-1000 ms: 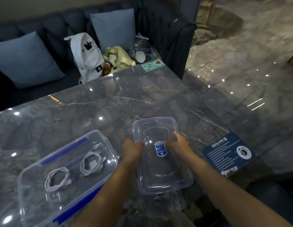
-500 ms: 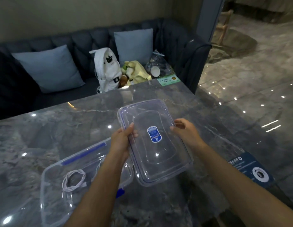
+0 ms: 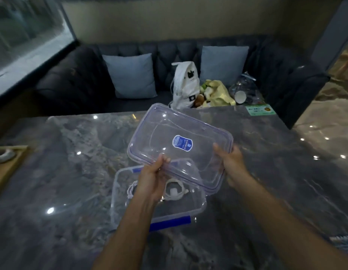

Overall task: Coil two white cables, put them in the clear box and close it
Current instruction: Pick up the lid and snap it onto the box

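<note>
One clear lid (image 3: pixel 165 131) is held tilted over the far right part of one clear box (image 3: pixel 118 193), which sits on the counter (image 3: pixel 72 172). The left grip (image 3: pixel 151 178) pinches the lid's near edge and the right grip (image 3: pixel 230 164) clamps its right edge, thumb on top. Two coiled white cables (image 3: pixel 175 192) lie inside the box, the second cable (image 3: pixel 131 190) partly behind the left grip.

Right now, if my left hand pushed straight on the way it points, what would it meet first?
The left hand grips the clear plastic lid, so nothing nearer. Beyond, over the grey marble table, the way looks free to the white bag, though depth is unclear.
</note>
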{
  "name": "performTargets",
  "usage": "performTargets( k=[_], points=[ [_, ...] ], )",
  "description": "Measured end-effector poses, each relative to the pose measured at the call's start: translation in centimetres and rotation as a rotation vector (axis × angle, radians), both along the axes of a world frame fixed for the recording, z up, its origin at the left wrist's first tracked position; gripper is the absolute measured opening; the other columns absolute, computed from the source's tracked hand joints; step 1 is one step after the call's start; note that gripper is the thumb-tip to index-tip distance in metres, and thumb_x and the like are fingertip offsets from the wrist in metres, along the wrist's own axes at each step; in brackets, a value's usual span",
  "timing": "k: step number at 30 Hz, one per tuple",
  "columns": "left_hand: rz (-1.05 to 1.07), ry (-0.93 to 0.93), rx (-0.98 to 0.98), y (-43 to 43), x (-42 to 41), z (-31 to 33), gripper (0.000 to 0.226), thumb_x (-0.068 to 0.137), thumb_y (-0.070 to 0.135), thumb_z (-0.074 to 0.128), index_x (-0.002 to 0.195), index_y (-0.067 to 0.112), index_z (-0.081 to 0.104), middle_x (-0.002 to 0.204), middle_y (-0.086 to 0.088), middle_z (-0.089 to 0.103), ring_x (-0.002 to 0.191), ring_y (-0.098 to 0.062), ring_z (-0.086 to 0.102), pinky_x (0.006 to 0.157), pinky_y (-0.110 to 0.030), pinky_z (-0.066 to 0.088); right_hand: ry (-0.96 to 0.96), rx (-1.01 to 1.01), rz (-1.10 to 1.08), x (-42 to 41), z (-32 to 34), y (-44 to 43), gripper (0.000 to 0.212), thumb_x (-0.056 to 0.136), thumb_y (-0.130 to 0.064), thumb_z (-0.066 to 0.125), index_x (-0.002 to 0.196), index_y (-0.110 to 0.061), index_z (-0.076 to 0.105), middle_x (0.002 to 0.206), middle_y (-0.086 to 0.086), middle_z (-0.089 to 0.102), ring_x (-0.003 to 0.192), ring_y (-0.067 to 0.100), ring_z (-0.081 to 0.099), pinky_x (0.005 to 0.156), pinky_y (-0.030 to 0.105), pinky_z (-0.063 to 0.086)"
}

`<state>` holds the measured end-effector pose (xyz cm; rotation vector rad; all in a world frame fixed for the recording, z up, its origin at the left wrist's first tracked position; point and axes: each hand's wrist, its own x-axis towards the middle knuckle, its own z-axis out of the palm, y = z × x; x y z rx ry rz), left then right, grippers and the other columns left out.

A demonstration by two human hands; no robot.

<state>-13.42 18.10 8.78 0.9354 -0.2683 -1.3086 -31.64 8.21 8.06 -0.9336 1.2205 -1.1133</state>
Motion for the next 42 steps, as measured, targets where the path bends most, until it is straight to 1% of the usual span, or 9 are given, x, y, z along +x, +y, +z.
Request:
performTargets(
  k=[4, 8, 12, 15, 20, 27, 35, 40, 42],
  points=[
    [0.012, -0.157, 0.019, 3.3, 3.0, 0.2, 0.033, 0.090, 0.028, 0.051, 0.068, 0.017, 0.072, 0.070, -0.003, 0.074, 0.064, -0.016, 0.070, 0.055, -0.027, 0.055, 0.002, 0.085, 0.041, 1.8, -0.4, 0.3, 0.009, 0.081, -0.020, 0.069, 0.082, -0.012, 0.064, 0.067, 0.004, 0.071, 0.052, 0.013, 0.067, 0.052, 0.028, 0.057],
    [0.093, -0.091, 0.079, 5.7, 7.2, 0.0, 0.044, 0.093, 0.040, 0.042, 0.078, 0.011, 0.071, 0.069, -0.004, 0.072, 0.058, -0.017, 0.069, 0.051, -0.026, 0.054, 0.088, 0.112, 0.158, 2.0, -0.6, 0.3, 0.016, 0.076, -0.024, 0.073, 0.079, -0.012, 0.063, 0.047, -0.004, 0.067, 0.041, 0.009, 0.062, 0.039, 0.019, 0.048],
    [0.058, -0.347, 0.308, 6.9, 8.6, -1.2, 0.043, 0.091, 0.047, 0.045, 0.083, 0.013, 0.069, 0.061, -0.004, 0.067, 0.037, -0.010, 0.055, 0.036, -0.016, 0.042, 0.264, -0.021, 0.330, 2.9, -1.3, 1.3, 0.021, 0.075, -0.027, 0.073, 0.092, -0.016, 0.066, 0.072, -0.003, 0.073, 0.058, 0.007, 0.068, 0.047, 0.019, 0.050],
    [0.133, -0.670, 0.515, 7.5, 8.6, -2.5, 0.025, 0.087, 0.034, 0.058, 0.095, 0.011, 0.060, 0.073, -0.008, 0.063, 0.040, -0.013, 0.048, 0.037, -0.019, 0.037, 0.281, -0.059, 0.390, 4.1, -1.6, 2.0, 0.028, 0.076, -0.020, 0.072, 0.102, -0.016, 0.062, 0.089, 0.000, 0.070, 0.072, 0.011, 0.068, 0.052, 0.019, 0.051],
    [0.229, -0.771, 0.435, 8.3, 8.3, -3.2, 0.012, 0.087, 0.015, 0.061, 0.094, 0.008, 0.065, 0.086, -0.013, 0.068, 0.073, -0.023, 0.069, 0.061, -0.035, 0.057, 0.123, 0.033, 0.472, 3.8, -2.3, 2.2, 0.037, 0.080, -0.001, 0.062, 0.112, -0.019, 0.061, 0.094, 0.001, 0.070, 0.074, 0.015, 0.071, 0.053, 0.026, 0.056],
    [0.115, -0.652, 0.441, 8.1, 8.1, -3.6, 0.017, 0.092, 0.015, 0.053, 0.100, 0.007, 0.065, 0.097, -0.025, 0.069, 0.088, -0.040, 0.067, 0.081, -0.056, 0.054, 0.295, -0.068, 0.514, 3.6, -3.9, 2.7, 0.043, 0.081, -0.009, 0.064, 0.108, -0.042, 0.055, 0.092, -0.014, 0.065, 0.071, 0.002, 0.068, 0.049, 0.014, 0.051],
    [0.092, -0.754, 0.500, 7.5, 8.9, -4.8, 0.022, 0.093, 0.019, 0.052, 0.103, 0.005, 0.065, 0.097, -0.020, 0.069, 0.087, -0.033, 0.067, 0.080, -0.044, 0.055, 0.306, -0.048, 0.512, 4.0, -5.2, 2.8, 0.037, 0.083, -0.017, 0.064, 0.112, -0.035, 0.052, 0.096, -0.012, 0.063, 0.076, 0.003, 0.065, 0.048, 0.012, 0.050],
    [0.076, -0.902, 0.436, 7.9, 8.6, -5.3, 0.018, 0.096, 0.031, 0.044, 0.092, 0.027, 0.061, 0.090, -0.001, 0.069, 0.084, -0.019, 0.066, 0.069, -0.033, 0.054, 0.279, -0.040, 0.499, 3.8, -5.9, 3.2, 0.044, 0.087, -0.019, 0.059, 0.126, -0.034, 0.043, 0.096, -0.017, 0.058, 0.070, -0.007, 0.066, 0.047, 0.009, 0.048],
    [0.058, -0.938, 0.414, 8.2, 8.5, -5.5, 0.021, 0.096, 0.037, 0.041, 0.100, 0.029, 0.059, 0.095, 0.002, 0.067, 0.087, -0.015, 0.065, 0.071, -0.032, 0.052, 0.277, -0.047, 0.531, 3.7, -6.3, 3.5, 0.046, 0.090, -0.024, 0.055, 0.133, -0.029, 0.038, 0.112, -0.007, 0.059, 0.084, 0.000, 0.066, 0.058, 0.015, 0.054]
  ],
)
